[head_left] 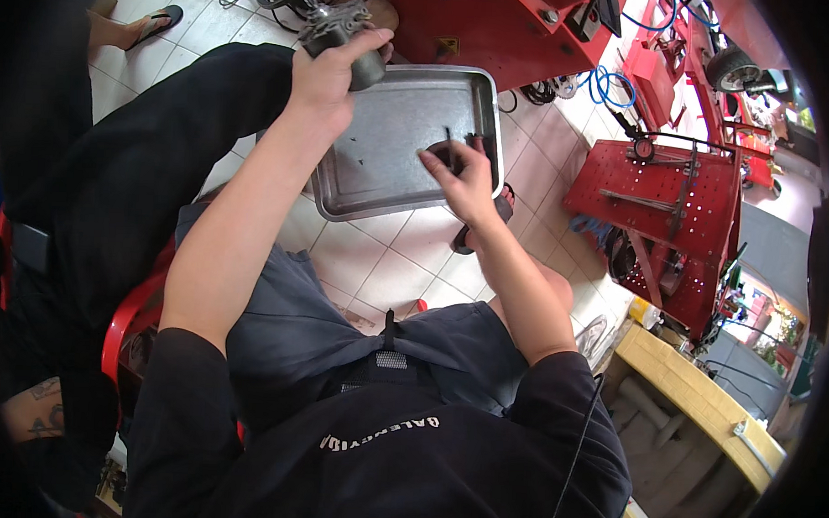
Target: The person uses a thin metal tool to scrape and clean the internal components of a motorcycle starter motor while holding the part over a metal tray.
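Note:
My left hand point(327, 84) is wrapped round a grey metal machine part point(367, 67) with a rounded, cylindrical body and an uneven top. It is held at the upper left corner of a shallow metal tray point(387, 130). Over the tray's right side, my right hand point(472, 182) has its fingers curled together at a small dark piece point(449, 151), thin at the top. Its kind is hidden by the fingers and too small to name. A few dark specks lie on the tray's bottom.
A red machine point(496, 29) stands beyond the tray, with cables near it. To the right are a red perforated stand point(654, 194), a coiled blue hose point(608, 86) and a yellow-edged bench point(693, 387). Another person in black point(135, 149) sits close on my left.

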`<state>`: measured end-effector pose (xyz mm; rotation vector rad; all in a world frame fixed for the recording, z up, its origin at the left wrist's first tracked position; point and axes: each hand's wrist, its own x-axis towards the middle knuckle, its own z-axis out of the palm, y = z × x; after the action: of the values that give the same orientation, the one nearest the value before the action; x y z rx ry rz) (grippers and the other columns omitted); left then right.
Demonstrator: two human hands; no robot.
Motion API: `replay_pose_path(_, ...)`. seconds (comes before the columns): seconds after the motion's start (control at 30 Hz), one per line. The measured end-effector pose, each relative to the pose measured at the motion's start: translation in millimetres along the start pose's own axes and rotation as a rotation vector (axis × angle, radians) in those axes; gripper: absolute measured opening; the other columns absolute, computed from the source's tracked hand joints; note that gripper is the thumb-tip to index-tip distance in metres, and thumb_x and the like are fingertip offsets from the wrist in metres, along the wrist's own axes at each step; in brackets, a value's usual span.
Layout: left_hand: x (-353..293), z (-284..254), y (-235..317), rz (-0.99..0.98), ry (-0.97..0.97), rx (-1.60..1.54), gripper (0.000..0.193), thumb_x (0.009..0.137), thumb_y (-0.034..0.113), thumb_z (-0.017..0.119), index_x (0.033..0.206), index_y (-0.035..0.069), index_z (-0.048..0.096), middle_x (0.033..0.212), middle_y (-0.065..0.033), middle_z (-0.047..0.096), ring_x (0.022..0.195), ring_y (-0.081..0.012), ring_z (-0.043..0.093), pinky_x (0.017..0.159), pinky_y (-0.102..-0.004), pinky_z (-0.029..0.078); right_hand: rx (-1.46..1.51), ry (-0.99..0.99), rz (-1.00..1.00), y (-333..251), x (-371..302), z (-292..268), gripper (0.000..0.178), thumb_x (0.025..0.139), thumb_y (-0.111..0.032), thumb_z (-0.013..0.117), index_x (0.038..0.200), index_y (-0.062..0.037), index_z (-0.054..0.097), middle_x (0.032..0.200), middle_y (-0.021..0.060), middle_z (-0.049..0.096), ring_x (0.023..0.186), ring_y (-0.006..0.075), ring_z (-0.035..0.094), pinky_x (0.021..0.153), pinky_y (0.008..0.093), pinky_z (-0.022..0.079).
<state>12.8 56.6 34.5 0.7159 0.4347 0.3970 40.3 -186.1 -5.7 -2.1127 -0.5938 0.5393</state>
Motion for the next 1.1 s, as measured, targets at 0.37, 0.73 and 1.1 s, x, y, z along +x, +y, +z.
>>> replay_pose_path(0.37, 2.5, 5.2, 9.1, -0.075, 0.132, 0.069, 0.02, 0.076, 0.001, 0.078, 0.094, 0.002, 0.069, 0.087, -0.0067, 0.068, 0.08, -0.0203, 0.066, 0.075, -0.0343, 0.053, -0.283, -0.18, 0.159, 74.2, -6.3, 77.2, 0.029, 0.08, -0.029, 0.077, 0.088, -0.0009, 0.073, 0.078, 0.0185, 0.07, 0.075, 0.0332, 0.069, 0.071, 0.0412, 0.054)
replay_pose_path(0.73, 4.0, 2.4, 17.0, -0.345, 0.011, 0.023, 0.021, 0.079, 0.004, 0.075, 0.097, 0.002, 0.064, 0.094, -0.0108, 0.069, 0.09, -0.0227, 0.067, 0.088, -0.0352, 0.055, -0.291, 0.039, 0.071, 68.5, 61.9, 152.3, 0.03, 0.077, -0.021, 0.078, 0.101, -0.005, 0.072, 0.098, 0.0196, 0.07, 0.093, 0.0402, 0.066, 0.082, 0.0458, 0.053)
replay_pose_path(1.1, 1.1, 11.0, 18.7, -0.411, -0.014, -0.222, 0.02, 0.081, 0.002, 0.071, 0.099, 0.002, 0.061, 0.101, -0.0134, 0.066, 0.104, -0.0309, 0.067, 0.095, -0.041, 0.052, -0.311, 0.182, 0.011, 47.4, 50.2, 133.1, 0.017, 0.085, -0.017, 0.071, 0.093, -0.0019, 0.069, 0.098, 0.0192, 0.065, 0.093, 0.0423, 0.064, 0.078, 0.0489, 0.051)
